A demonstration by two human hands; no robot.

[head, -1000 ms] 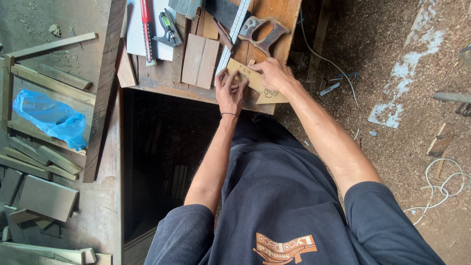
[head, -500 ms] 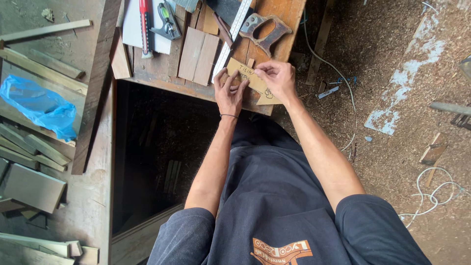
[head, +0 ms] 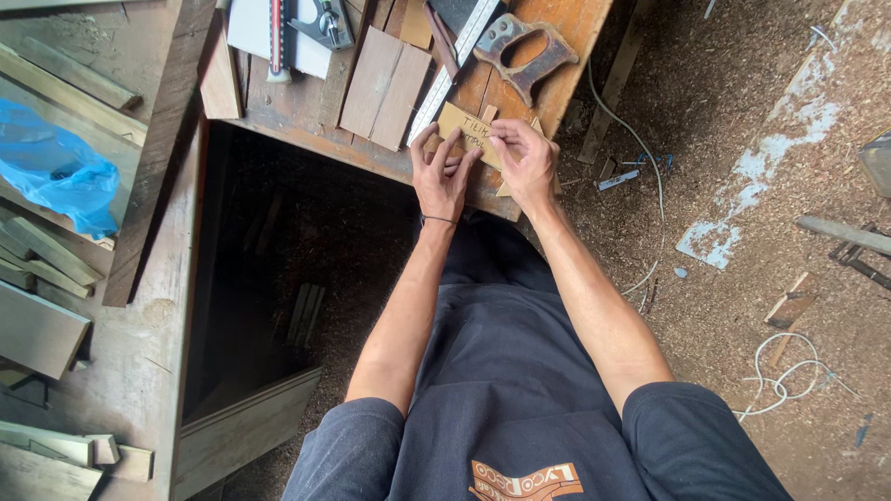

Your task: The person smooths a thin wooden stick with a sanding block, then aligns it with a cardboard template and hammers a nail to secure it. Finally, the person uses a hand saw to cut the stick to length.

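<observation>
A small flat piece of wood (head: 466, 127) with handwriting on it lies near the front edge of a wooden workbench (head: 306, 125). My left hand (head: 441, 172) presses on its near left end with spread fingers. My right hand (head: 524, 158) is curled over its right end, fingers pinched together as if around a small tool that I cannot make out. A white ruler (head: 453, 65) runs diagonally just beyond the piece.
Two wood boards (head: 385, 88) lie left of the ruler, a saw handle (head: 520, 51) behind it, a square tool (head: 325, 23) on white paper. A blue plastic bag (head: 51, 167) and timber offcuts sit left. Sawdust floor, cable (head: 640, 167) and white cord (head: 789, 371) lie right.
The view has shifted slightly. My left fingers have spread onto the piece's left end and my right hand has moved a little along its right end.
</observation>
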